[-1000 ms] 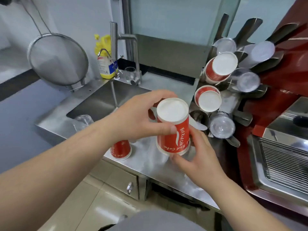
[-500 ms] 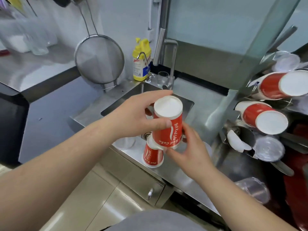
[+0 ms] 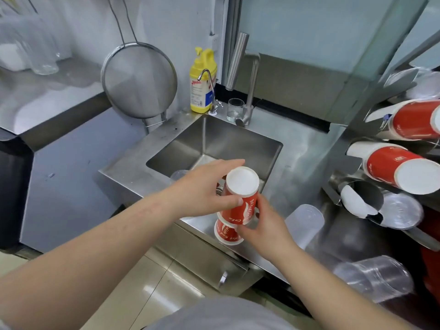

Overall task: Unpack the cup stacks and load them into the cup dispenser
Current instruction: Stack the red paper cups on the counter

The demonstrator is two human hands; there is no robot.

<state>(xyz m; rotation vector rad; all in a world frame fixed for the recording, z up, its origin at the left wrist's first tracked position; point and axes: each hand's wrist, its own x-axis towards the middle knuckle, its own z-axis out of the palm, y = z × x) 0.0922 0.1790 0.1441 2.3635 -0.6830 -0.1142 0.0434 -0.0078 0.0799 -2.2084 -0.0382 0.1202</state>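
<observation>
Over the sink's (image 3: 166,148) front edge, left hand (image 3: 202,186) grips upside-down red cup stack (image 3: 240,198) near its top, right hand (image 3: 266,227) pinches its lower rim, above another red cup (image 3: 226,233) on the counter, cup dispenser (image 3: 392,167) at right.

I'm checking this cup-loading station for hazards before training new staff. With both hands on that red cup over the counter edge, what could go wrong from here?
1. The held red paper cup hangs at the counter's front edge; if the left hand or right hand slips, it may drop to the floor.
2. The second red cup stands right at that edge and could be knocked off.
3. The open sink lies just behind; a fumbled cup could land there, possibly getting wet.
</observation>
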